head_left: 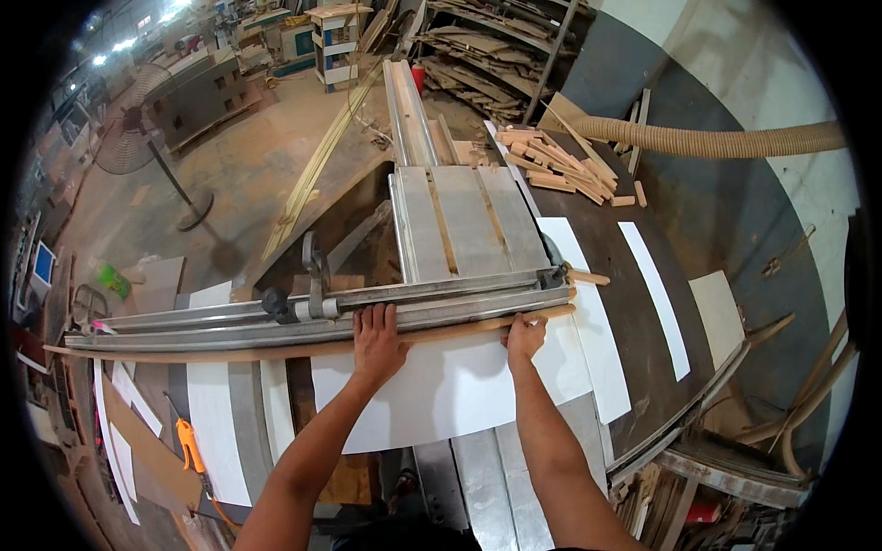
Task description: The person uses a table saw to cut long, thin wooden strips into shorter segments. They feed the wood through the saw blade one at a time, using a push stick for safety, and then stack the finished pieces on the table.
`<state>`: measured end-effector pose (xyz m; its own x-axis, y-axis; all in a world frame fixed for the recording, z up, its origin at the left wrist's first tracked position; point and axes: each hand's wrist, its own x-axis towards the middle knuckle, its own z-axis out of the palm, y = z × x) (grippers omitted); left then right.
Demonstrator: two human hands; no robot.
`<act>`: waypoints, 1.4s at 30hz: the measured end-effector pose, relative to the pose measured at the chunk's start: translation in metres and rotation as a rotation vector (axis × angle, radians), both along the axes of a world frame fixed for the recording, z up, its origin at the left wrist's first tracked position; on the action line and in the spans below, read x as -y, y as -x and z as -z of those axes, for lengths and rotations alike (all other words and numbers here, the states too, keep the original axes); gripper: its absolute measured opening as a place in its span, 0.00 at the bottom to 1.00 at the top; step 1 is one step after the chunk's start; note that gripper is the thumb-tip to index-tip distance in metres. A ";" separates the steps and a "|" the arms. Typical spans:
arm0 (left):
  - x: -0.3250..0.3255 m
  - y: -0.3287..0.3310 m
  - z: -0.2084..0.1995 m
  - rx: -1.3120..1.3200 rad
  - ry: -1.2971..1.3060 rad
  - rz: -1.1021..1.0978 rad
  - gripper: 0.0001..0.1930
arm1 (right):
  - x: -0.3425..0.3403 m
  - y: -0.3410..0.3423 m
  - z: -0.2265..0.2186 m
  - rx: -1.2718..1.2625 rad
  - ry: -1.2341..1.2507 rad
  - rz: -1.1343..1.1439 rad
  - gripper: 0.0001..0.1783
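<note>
A long, thin wooden strip (459, 331) lies along the near side of a metal saw fence (441, 308), reaching far to the left. My left hand (378, 342) presses the strip to the fence, its fingers curled over the top and its thumb along the wood. Near the strip's right end, my right hand (525, 338) pinches it with closed fingers. Just beyond that end, a short wooden piece (588, 276) sticks out past the fence. White sheets (441, 386) lie beneath my forearms. Most of the saw blade area is hidden by the fence end.
A grooved metal sliding table (469, 220) extends beyond the fence. Cut wood blocks (556, 165) are heaped on the dark tabletop (652, 312) at the far right. An orange air blow gun (190, 445) lies at the left. A ribbed hose (717, 138) crosses the right side.
</note>
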<state>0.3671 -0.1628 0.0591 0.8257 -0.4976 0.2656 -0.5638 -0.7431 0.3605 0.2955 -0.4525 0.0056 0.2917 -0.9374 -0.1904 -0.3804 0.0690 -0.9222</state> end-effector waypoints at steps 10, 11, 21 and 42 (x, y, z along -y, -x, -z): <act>-0.011 0.007 0.024 0.029 -0.054 -0.022 0.42 | 0.012 0.012 0.026 0.002 -0.065 0.018 0.32; -0.010 0.002 0.037 -0.062 -0.017 0.033 0.45 | 0.027 0.021 0.042 0.047 -0.107 0.006 0.35; -0.072 0.072 0.040 -0.045 -0.093 0.299 0.31 | -0.009 0.122 0.061 0.221 -0.025 0.089 0.23; -0.269 0.192 0.009 -0.125 0.358 -0.566 0.26 | -0.200 0.172 0.009 -0.070 -0.027 -0.435 0.28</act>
